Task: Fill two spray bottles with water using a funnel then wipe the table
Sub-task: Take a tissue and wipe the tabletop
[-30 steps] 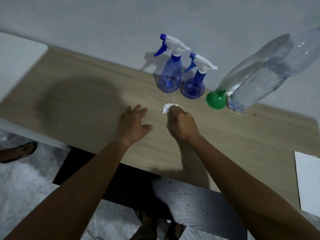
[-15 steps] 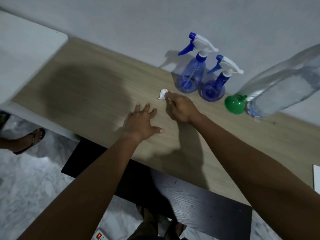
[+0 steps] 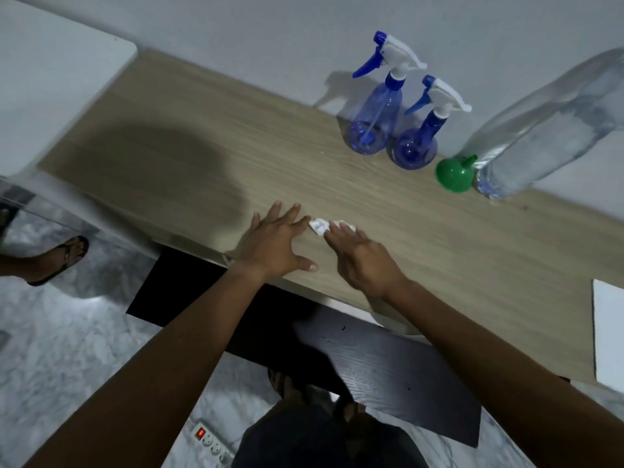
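Two blue spray bottles stand upright at the back of the wooden table (image 3: 175, 157), the taller spray bottle (image 3: 380, 109) left of the shorter spray bottle (image 3: 420, 136). A green funnel (image 3: 454, 173) lies beside them, against a big clear water bottle (image 3: 547, 130). My right hand (image 3: 363, 256) presses a small crumpled white tissue (image 3: 319, 226) onto the tabletop near the front edge. My left hand (image 3: 275, 243) rests flat on the table with fingers spread, its fingertips touching the tissue's left side.
A white panel (image 3: 607, 336) lies at the table's right end and a white surface (image 3: 50, 82) adjoins the left end. A dark bench (image 3: 388, 373) sits under the front edge. Another person's sandalled foot (image 3: 57, 258) and a power strip (image 3: 211, 440) are on the floor.
My right hand has dragged the tissue from near the spray bottles back toward the front edge, up against my left hand. The view has shifted left.
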A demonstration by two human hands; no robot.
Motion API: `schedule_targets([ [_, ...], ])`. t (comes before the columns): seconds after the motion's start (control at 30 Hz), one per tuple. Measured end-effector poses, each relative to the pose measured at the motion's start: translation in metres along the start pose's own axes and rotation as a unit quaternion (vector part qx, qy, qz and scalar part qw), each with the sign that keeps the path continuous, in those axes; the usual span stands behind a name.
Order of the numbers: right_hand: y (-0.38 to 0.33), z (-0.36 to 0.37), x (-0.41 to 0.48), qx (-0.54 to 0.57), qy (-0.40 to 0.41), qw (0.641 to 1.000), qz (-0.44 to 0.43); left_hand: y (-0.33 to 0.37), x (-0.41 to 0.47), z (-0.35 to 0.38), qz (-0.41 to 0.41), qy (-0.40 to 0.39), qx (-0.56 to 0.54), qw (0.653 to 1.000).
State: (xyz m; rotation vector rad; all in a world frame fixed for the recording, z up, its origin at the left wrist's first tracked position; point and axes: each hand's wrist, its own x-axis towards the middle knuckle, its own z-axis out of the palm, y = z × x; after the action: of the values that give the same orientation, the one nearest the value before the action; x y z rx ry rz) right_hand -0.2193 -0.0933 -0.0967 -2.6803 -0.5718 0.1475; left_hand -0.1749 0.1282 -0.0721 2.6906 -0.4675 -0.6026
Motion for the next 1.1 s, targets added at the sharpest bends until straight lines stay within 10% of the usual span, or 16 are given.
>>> schedule_targets([
  [0.27,-0.013,-0.035,-0.007,-0.026,-0.005,1.000,0.011,0.019,0.004,-0.005,-0.027,-0.010,0.055,0.998],
  [0.53,0.030,-0.081,-0.067,0.165,0.171,0.933,0.269,0.090,0.001,0.010,-0.003,-0.015,0.025,1.000],
  [1.1,0.229,-0.195,-0.429,0.163,0.386,0.773,0.476,0.518,0.006,0.164,0.216,-0.067,0.045,0.973],
])
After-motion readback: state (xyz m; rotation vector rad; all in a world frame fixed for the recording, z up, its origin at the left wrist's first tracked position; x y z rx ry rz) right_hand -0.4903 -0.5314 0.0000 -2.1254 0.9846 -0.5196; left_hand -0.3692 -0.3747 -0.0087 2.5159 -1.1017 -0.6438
